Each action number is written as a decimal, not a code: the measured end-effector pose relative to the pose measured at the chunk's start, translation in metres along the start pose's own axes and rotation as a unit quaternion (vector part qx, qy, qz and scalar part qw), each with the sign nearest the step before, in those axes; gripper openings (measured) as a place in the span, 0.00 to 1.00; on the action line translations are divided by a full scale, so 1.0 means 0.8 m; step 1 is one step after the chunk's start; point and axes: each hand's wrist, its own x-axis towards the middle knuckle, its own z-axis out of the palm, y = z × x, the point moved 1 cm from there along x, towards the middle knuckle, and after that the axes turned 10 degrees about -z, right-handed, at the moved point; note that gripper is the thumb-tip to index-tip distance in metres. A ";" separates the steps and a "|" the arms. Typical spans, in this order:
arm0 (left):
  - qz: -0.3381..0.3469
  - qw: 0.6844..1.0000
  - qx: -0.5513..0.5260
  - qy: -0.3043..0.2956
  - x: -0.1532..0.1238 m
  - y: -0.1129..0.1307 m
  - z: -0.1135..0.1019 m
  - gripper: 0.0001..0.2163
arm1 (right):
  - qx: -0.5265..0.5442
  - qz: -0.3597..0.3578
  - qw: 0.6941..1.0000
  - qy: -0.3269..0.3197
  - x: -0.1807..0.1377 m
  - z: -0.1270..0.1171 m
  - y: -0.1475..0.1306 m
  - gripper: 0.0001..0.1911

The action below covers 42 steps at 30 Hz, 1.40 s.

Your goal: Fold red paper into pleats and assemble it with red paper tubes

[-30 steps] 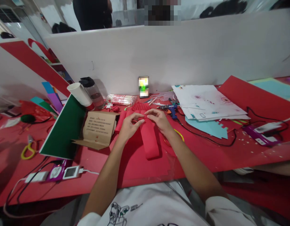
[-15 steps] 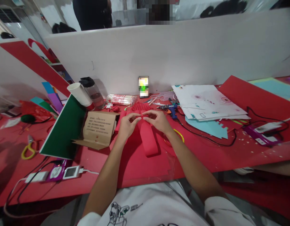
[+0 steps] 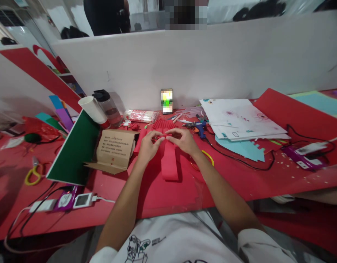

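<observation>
In the head view, two hands, left hand (image 3: pixel 149 146) and right hand (image 3: pixel 186 141), pinch one red strip (image 3: pixel 169 164) between thumbs and fingertips; its free length extends toward the person, above one red table (image 3: pixel 231 180); beyond stand one phone (image 3: pixel 167 103) and one bottle (image 3: pixel 110 109).

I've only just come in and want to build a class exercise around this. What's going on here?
A person at a red table is working on a red strip with both bare hands. The left hand and right hand pinch its far end between fingertips, close together; the rest extends toward the person. Exactly how that end is folded is too small to tell. A cardboard box sits to the left, and a blue glue gun lies beyond the right hand, untouched.
</observation>
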 end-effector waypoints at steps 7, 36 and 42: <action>-0.017 0.999 -0.028 -0.012 0.001 -0.002 0.002 0.09 | -0.044 -0.027 0.999 0.004 0.001 -0.002 0.001 0.09; -0.040 0.997 -0.051 -0.035 -0.001 0.002 0.002 0.10 | 0.008 0.014 1.000 -0.012 0.000 0.000 0.012 0.10; -0.072 0.994 -0.066 -0.039 0.003 -0.006 -0.001 0.11 | 0.027 0.028 0.999 -0.019 0.001 -0.007 0.015 0.11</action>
